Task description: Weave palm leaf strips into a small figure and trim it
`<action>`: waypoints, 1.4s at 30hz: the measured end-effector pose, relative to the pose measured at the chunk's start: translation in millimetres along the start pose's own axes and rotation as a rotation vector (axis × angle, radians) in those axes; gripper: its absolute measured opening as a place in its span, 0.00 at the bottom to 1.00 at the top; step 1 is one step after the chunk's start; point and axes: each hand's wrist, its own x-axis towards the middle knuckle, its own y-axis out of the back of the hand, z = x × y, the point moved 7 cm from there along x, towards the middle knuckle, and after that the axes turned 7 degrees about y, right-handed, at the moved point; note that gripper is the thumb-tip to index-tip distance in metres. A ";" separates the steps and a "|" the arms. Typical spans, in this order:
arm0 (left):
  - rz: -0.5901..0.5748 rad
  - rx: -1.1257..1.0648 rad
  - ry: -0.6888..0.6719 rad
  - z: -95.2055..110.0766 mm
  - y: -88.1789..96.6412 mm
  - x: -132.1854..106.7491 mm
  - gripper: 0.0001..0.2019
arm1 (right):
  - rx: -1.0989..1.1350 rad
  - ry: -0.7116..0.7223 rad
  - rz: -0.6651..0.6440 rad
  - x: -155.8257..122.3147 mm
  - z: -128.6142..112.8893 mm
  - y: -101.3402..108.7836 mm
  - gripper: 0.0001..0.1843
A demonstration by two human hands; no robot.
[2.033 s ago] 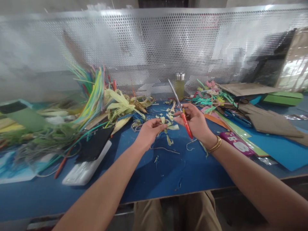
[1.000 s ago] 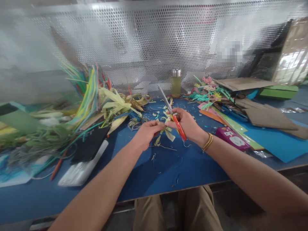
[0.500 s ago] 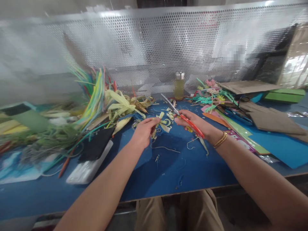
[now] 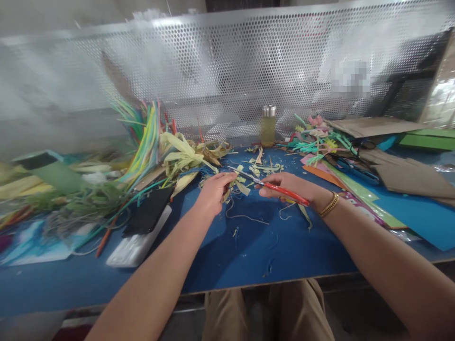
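My left hand (image 4: 215, 193) is closed in a pinch on a small bundle of pale corn husk strips (image 4: 243, 187). The strips fan out to the right of the fingertips. In my right hand (image 4: 280, 185) is a pair of scissors (image 4: 284, 190) with red handles. Its blades point left and lie across the strips close to my left fingertips; whether the blades are apart is hard to make out. Husk scraps (image 4: 265, 166) are scattered just beyond the hands. A thin string (image 4: 249, 218) trails on the blue table (image 4: 249, 265) below them.
Pale dried husks (image 4: 181, 154) and bright pipe cleaners (image 4: 149, 142) pile up at the left. A black phone (image 4: 149, 213) rests on a white box (image 4: 131, 248). A bottle (image 4: 268, 127) stands by the perforated metal screen (image 4: 249, 61). Coloured paper (image 4: 423, 220) and brown cardboard (image 4: 415, 175) lie right.
The scissors have tilted down and left, so their blades now lie over the husk strips. My left hand keeps its pinch. The whole view has shifted slightly.
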 end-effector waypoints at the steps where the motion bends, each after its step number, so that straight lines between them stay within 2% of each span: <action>1: -0.006 0.013 0.004 -1.6 0.5 1.4 0.12 | -0.007 -0.006 0.000 -0.2 0.1 -0.1 0.22; 10: 0.001 -0.008 0.066 -4.7 0.5 1.7 0.12 | -0.051 -0.039 -0.015 -1.3 -2.3 -3.6 0.22; 20: 0.023 -0.034 0.091 -4.7 1.1 0.7 0.08 | -0.127 0.066 -0.019 -1.7 -13.2 -3.7 0.19; 24: 0.004 -0.046 0.100 -5.1 1.0 2.8 0.07 | -0.090 0.040 -0.015 -0.6 -8.7 -6.1 0.19; 27: -0.029 -0.061 0.088 -6.4 0.1 5.2 0.10 | 0.027 -0.030 0.068 2.4 0.5 -3.6 0.20; 32: -0.110 -0.114 0.137 -13.3 -7.5 3.4 0.12 | 0.257 -0.039 0.341 6.3 12.9 9.4 0.22; 37: -0.140 -0.180 0.137 -12.5 -14.6 -2.6 0.13 | 0.290 0.027 0.414 10.1 14.1 7.0 0.28; 42: -0.157 -0.164 0.108 -11.3 -18.6 -5.0 0.10 | 0.367 0.068 0.418 13.5 6.9 -7.5 0.27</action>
